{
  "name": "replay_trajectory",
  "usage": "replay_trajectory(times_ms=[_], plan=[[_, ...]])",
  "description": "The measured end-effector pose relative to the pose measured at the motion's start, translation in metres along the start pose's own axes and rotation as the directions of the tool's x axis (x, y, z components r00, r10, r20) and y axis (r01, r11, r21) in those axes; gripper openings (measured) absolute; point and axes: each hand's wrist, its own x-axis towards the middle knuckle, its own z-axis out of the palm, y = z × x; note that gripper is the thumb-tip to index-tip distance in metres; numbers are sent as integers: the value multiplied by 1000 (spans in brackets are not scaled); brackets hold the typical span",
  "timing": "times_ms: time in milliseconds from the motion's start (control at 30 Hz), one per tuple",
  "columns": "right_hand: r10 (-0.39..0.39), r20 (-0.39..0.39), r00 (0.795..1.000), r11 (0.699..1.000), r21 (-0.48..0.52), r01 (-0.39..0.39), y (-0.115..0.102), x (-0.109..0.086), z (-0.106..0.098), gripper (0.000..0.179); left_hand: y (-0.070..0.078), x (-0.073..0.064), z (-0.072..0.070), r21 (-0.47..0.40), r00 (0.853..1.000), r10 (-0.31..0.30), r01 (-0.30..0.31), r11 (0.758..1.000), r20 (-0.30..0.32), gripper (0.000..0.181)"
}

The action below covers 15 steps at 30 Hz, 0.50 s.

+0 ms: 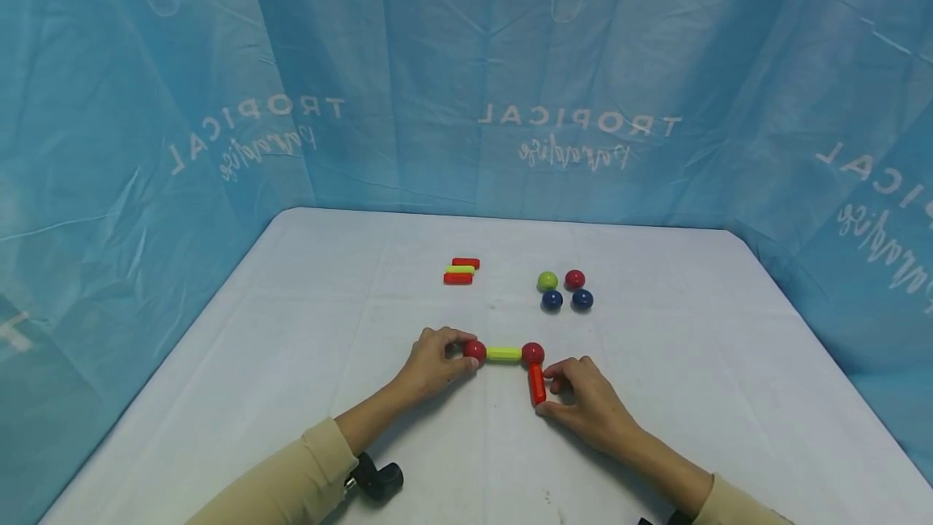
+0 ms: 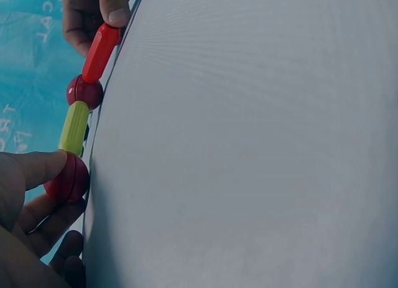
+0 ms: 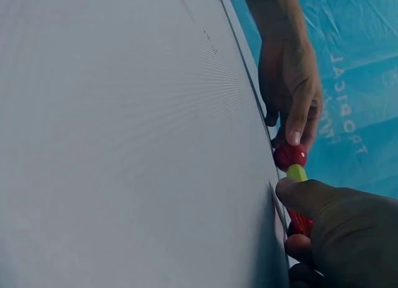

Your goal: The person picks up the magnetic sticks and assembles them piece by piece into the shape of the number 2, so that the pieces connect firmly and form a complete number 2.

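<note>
My left hand [image 1: 435,362] pinches a red ball [image 1: 475,352] between thumb and fingers. From that ball a yellow-green rod [image 1: 504,355] runs right to a second red ball [image 1: 533,353]. A red rod [image 1: 537,383] extends from the second ball toward me, forming a corner. My right hand [image 1: 589,405] holds this red rod near its free end, thumb at the tip. In the left wrist view the joined chain shows whole, with the red rod [image 2: 100,53] at the far end. The right thumb partly hides the yellow-green rod [image 3: 297,172] in the right wrist view.
Beyond the hands, two red rods and a yellow-green rod [image 1: 460,270] lie side by side. To their right sit a green ball [image 1: 547,281], a red ball [image 1: 575,279] and two blue balls [image 1: 551,300]. A blue printed curtain [image 1: 452,63] surrounds the white table [image 1: 350,266].
</note>
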Motion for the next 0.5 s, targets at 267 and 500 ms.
replay_trajectory(times_ms=[267, 500], plan=[[-13, -3, 1000, 1000, -15, 13, 1, 0, 1, 46, 0, -1, -1, -4, 1000, 6, -6, 1000, 5, 34], [-39, -20, 999, 999, -13, 39, 1, -2, 0, 47, 0, -1, -1, -13, 1000, 1, -1, 1000, 9, 34]])
